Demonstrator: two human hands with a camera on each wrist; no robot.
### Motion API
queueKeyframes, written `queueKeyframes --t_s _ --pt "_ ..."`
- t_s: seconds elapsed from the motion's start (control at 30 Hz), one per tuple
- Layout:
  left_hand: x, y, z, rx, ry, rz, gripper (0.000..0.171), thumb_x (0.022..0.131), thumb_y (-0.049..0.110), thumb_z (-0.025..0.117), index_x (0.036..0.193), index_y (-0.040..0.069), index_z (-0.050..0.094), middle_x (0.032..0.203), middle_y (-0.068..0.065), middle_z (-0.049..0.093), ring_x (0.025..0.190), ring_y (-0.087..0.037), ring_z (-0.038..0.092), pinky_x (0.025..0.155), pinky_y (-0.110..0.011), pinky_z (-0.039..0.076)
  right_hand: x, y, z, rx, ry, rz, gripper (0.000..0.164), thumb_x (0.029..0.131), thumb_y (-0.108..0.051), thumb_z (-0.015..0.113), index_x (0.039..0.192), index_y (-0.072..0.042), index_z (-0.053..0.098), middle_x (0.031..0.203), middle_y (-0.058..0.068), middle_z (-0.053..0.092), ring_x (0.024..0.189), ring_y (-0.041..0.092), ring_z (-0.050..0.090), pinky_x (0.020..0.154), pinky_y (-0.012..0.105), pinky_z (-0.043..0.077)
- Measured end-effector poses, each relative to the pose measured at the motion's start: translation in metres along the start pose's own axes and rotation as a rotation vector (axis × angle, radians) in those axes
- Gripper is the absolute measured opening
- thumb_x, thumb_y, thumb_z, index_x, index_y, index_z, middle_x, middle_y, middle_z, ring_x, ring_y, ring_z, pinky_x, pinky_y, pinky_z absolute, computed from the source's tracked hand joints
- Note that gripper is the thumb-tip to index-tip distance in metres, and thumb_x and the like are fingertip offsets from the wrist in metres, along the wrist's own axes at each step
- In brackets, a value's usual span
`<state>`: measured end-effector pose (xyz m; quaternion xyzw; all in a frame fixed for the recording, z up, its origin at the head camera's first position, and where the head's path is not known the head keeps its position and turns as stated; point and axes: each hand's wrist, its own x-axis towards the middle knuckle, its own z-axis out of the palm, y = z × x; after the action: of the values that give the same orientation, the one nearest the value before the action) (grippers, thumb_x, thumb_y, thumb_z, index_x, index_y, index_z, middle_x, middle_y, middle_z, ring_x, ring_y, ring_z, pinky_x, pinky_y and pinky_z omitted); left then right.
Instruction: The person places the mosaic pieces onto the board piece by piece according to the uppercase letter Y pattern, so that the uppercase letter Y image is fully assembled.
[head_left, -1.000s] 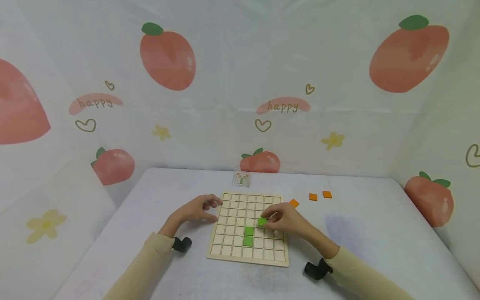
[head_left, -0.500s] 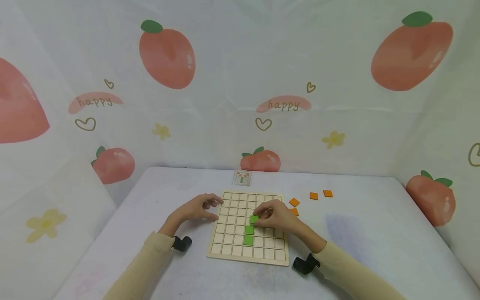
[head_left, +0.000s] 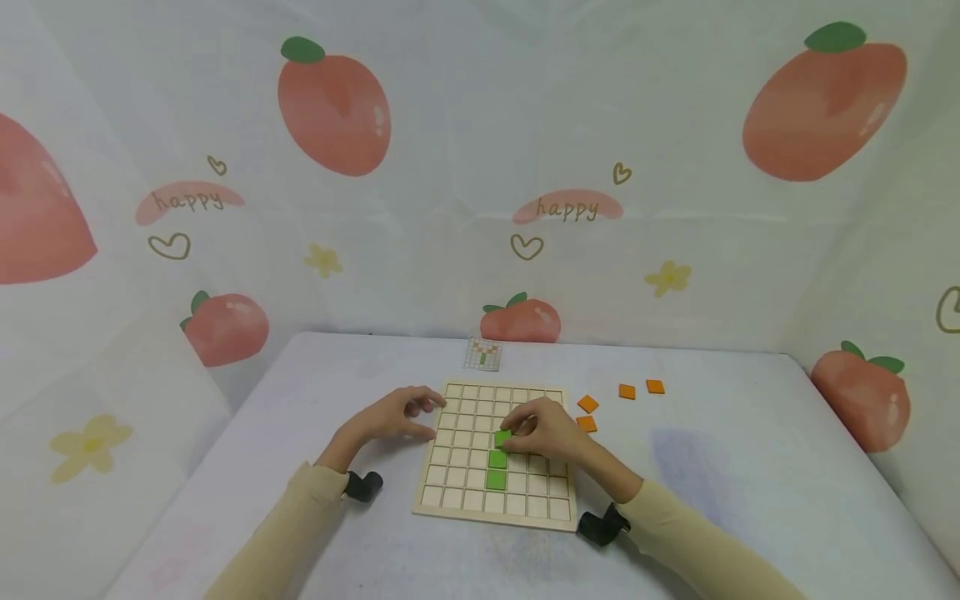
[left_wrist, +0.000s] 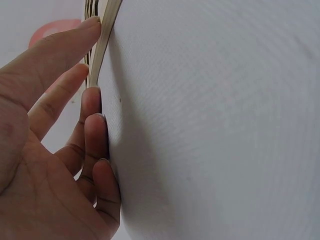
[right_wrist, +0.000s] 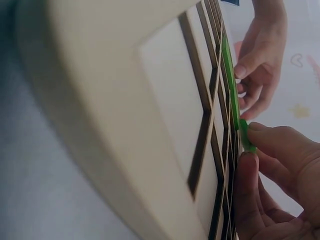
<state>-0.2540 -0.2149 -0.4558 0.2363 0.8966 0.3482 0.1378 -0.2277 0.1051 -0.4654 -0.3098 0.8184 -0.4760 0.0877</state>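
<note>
Pale wooden grid board [head_left: 455,477], flat, 2 adjacent green tiles [head_left: 497,480] in it, 1 pinched green tile [head_left: 502,438] just beyond

Board [right_wrist: 172,85] cut off in both wrist views.

The gridded board [head_left: 455,477] is beige; tiles [head_left: 497,459] green or orange.

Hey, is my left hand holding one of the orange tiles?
No, the orange tiles lie on the table; the left hand is at the edge of the grid board.
</note>
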Motion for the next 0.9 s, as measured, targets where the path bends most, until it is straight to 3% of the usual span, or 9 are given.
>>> queueKeyframes --t_s 0.9 --pt "-0.0009 -0.0001 -0.0005 -0.017 -0.002 0.008 0.047 0.083 0.015 0.086 0.126 0.009 0.067 0.106 -0.004 0.058 0.093 -0.023 0.049 0.085 -0.04 0.042 0.0038 -0.0058 0.0029 -0.043 0.001 0.02 0.016 0.083 -0.01 0.085 0.095 -0.004 0.078 0.09 0.001 0.072 0.074 0.011 0.062 0.065 0.027 0.052"
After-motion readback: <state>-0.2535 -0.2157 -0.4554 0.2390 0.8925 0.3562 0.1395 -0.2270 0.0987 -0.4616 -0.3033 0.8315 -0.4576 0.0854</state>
